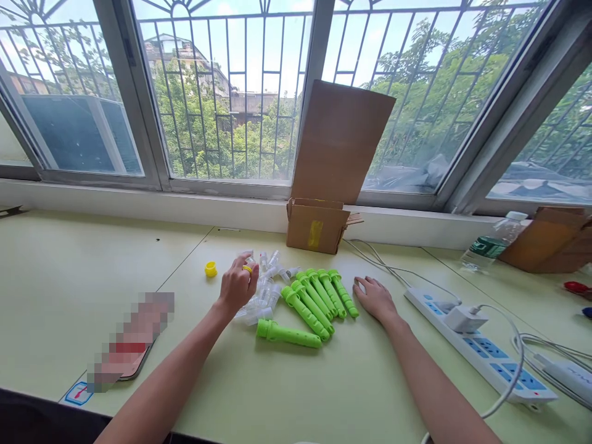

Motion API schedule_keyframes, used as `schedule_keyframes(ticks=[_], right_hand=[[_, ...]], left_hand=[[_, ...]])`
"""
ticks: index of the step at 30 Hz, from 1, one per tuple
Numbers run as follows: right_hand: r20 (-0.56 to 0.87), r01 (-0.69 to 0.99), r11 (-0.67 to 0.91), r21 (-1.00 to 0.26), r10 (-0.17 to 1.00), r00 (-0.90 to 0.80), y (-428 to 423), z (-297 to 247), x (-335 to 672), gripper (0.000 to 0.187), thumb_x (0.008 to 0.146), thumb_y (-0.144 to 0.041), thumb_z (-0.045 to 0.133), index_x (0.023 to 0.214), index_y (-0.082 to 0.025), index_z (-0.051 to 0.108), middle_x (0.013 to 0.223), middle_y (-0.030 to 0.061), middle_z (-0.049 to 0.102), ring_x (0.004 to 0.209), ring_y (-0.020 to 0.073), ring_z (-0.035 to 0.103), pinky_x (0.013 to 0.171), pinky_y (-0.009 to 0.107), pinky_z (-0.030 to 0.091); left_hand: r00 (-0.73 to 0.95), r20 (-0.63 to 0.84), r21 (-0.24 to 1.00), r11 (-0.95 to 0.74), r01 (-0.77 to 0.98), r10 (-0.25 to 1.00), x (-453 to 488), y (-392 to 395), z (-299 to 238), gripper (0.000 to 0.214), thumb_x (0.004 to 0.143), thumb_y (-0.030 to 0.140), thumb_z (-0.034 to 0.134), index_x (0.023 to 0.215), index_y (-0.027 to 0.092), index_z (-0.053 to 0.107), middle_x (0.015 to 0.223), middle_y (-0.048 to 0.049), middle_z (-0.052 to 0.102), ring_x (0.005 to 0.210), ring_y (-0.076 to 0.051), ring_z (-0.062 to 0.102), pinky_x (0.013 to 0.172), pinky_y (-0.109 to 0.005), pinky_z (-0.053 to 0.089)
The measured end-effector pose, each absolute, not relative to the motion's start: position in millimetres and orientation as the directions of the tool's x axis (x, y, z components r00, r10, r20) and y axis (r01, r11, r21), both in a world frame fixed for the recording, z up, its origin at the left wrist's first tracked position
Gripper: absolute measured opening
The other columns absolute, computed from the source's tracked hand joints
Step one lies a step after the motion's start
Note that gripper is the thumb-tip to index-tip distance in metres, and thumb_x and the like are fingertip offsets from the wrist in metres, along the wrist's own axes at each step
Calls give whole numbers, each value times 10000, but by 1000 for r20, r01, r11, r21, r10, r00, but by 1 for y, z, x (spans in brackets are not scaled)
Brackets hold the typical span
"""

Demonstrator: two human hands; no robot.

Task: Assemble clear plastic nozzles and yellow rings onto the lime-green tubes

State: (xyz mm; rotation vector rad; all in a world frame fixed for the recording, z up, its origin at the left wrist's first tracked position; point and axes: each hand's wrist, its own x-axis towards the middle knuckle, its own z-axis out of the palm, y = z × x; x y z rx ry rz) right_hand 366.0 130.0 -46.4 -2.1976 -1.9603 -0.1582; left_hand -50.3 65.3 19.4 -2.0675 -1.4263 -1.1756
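My left hand (pixel 238 285) is closed over the left side of a pile of clear plastic tube fittings (pixel 266 290), with one clear fitting (pixel 250 257) at its fingertips. A yellow band (pixel 247 269) shows at its fingers; whether it is worn or held I cannot tell. Right of the pile lie several bright green ribbed tubes (pixel 319 293) with threaded ends, side by side and slanting. One more green tube (pixel 289 333) lies crosswise in front. My right hand (pixel 375 298) rests on the table beside the green tubes, fingers stretched out and holding nothing.
A yellow cap (pixel 211 269) sits left of my left hand. Behind the parts stands an open cardboard box (pixel 314 228). To the right are a power strip (pixel 481 348) with cables, a plastic bottle (pixel 493 243) and another carton (pixel 548 240). A blurred-out phone (pixel 139 361) lies left.
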Motion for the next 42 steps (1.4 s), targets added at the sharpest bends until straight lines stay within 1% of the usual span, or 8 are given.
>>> schedule_keyframes(ticks=[13, 18, 23, 26, 30, 35, 39, 42], right_hand=[[237, 992, -24, -127, 970, 53, 128, -44, 351, 457, 907, -410, 397, 1270, -223, 602, 1352, 98, 557, 1270, 263, 472, 1043, 393, 343], [243, 987, 34, -158, 970, 5, 127, -43, 347, 459, 933, -440, 343, 1235, -250, 631, 1330, 68, 583, 1262, 242, 486, 1048, 374, 343], [256, 983, 53, -176, 967, -7, 127, -44, 347, 496, 915, -534, 359, 1207, -259, 650, 1319, 69, 592, 1254, 257, 492, 1052, 398, 341], [265, 981, 46, -187, 964, 6, 129, -45, 348, 473, 927, -488, 353, 1202, -246, 652, 1309, 74, 599, 1250, 254, 497, 1048, 400, 348], [273, 978, 40, -204, 962, 18, 130, -46, 350, 465, 950, -433, 306, 1156, -241, 676, 1300, 70, 607, 1241, 252, 506, 1043, 404, 355], [276, 975, 42, -217, 961, 20, 130, -46, 350, 516, 909, -564, 355, 1127, -238, 691, 1298, 81, 607, 1235, 276, 510, 1044, 406, 353], [281, 973, 31, -228, 959, 35, 131, -46, 350, 538, 898, -575, 365, 1125, -211, 690, 1293, 103, 608, 1227, 286, 517, 1035, 404, 362], [284, 971, 20, -238, 957, 50, 132, -46, 351, 509, 923, -511, 335, 1114, -203, 693, 1287, 103, 614, 1214, 275, 532, 1020, 387, 378]], left_hand=[[79, 762, 168, -314, 934, 643, -50, 68, 16, 450, 981, 395, 306, 1160, 127, 621, 1320, -182, 435, 1059, -232, 597, 584, -292, 570], [109, 733, 177, -342, 923, 672, -52, 66, 16, 438, 976, 375, 313, 1094, 116, 646, 1267, -170, 493, 953, -211, 627, 536, -273, 543], [119, 730, 172, -349, 921, 673, -51, 66, 17, 446, 976, 305, 289, 861, 141, 688, 1222, -139, 545, 893, -195, 636, 573, -282, 536], [116, 723, 158, -326, 932, 681, -49, 67, 17, 444, 977, 318, 316, 781, 146, 676, 1214, -137, 563, 906, -199, 631, 595, -283, 534], [106, 711, 146, -294, 945, 695, -49, 69, 15, 398, 961, 375, 385, 816, 166, 691, 1200, -131, 590, 966, -222, 616, 588, -280, 533], [93, 713, 136, -268, 954, 695, -50, 70, 16, 408, 945, 433, 411, 812, 185, 706, 1212, -124, 604, 1025, -247, 595, 597, -295, 535], [93, 717, 122, -256, 959, 691, -49, 70, 17, 453, 961, 407, 374, 703, 169, 660, 1215, -123, 599, 1040, -247, 589, 591, -285, 523], [68, 724, 145, -247, 958, 687, -48, 70, 17, 418, 972, 363, 352, 754, 163, 648, 1208, -125, 583, 997, -229, 596, 565, -273, 504]])
